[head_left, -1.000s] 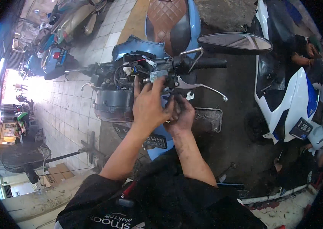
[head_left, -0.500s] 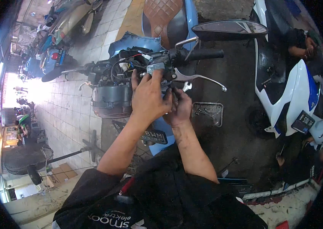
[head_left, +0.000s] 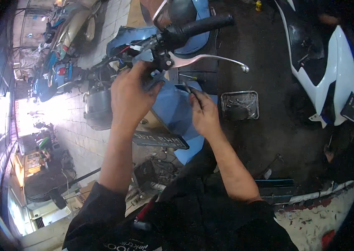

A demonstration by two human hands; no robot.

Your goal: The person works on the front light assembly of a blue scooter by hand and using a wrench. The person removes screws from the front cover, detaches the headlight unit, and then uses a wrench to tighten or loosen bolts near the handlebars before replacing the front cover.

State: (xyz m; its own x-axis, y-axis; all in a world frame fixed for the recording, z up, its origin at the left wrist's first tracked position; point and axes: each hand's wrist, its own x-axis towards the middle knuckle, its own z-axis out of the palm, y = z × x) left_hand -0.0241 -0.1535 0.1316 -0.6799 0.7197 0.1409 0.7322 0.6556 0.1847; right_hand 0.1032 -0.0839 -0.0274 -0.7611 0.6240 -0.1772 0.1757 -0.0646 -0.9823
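In front of me, a scooter's bare handlebar carries a black grip (head_left: 202,30) and a silver brake lever (head_left: 210,58). My left hand (head_left: 133,94) is closed around the grey brake master cylinder (head_left: 144,55) at the lever's base; its fingertips are partly hidden. Lower and to the right, my right hand (head_left: 205,113) pinches a thin wrench (head_left: 186,86), seen nearly edge-on and apart from the cylinder. Beneath both hands are the scooter's light blue body panel (head_left: 181,108) and its dark number plate (head_left: 160,140).
A metal tray (head_left: 239,105) of small bolts lies on the dark floor at right. Farther right are white and blue scooter panels (head_left: 327,83). A round grey housing (head_left: 96,108) hangs left of my left hand. Parked scooters (head_left: 70,37) line the far left.
My right hand has drawn away from the left, down and to the right, with the wrench. The view has shifted, and the handlebar with its mirror appears farther up and left.
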